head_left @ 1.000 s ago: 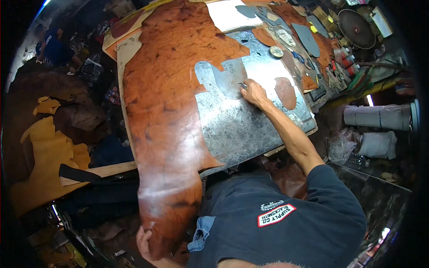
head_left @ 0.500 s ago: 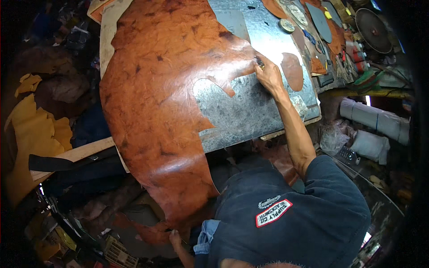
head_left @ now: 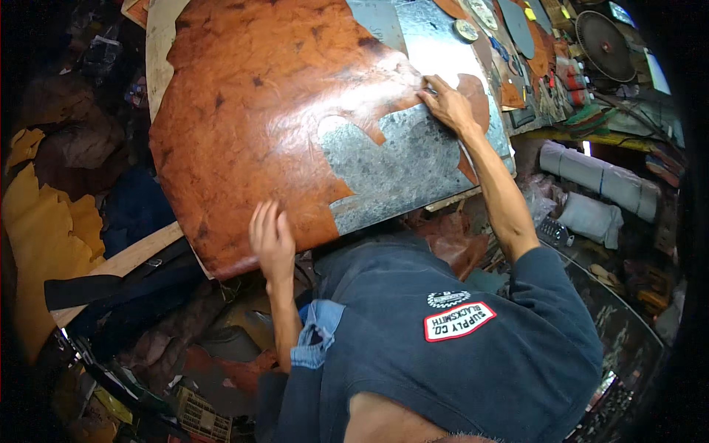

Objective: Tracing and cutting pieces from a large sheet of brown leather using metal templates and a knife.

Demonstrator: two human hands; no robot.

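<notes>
A large brown leather hide (head_left: pixel 244 133) with dark blotches covers much of a metal-topped table. Its right side has cut-out curves and a narrow tongue, baring the mottled grey metal sheet (head_left: pixel 399 166). My left hand (head_left: pixel 272 240) is over the hide's near edge, fingers stretched out and holding nothing. At the hide's right corner, my right hand (head_left: pixel 448 105) is closed, thumb and fingers together. Something small and dark shows at its fingertips, too small to name. A brown leather piece (head_left: pixel 473 100) is partly hidden behind that hand.
A round tin (head_left: pixel 465 30), grey pattern pieces (head_left: pixel 515 28) and hand tools crowd the table's far right. Beyond them stands a round fan (head_left: pixel 605 46). Yellow leather (head_left: pixel 48 236) hangs at the left, beside a wooden plank (head_left: pixel 122 255). White wrapped rolls (head_left: pixel 598 177) lie at right.
My left hand has risen from the low-hanging end of the hide to its near edge and opened. The hanging flap no longer shows in front. My right hand stays at the right corner.
</notes>
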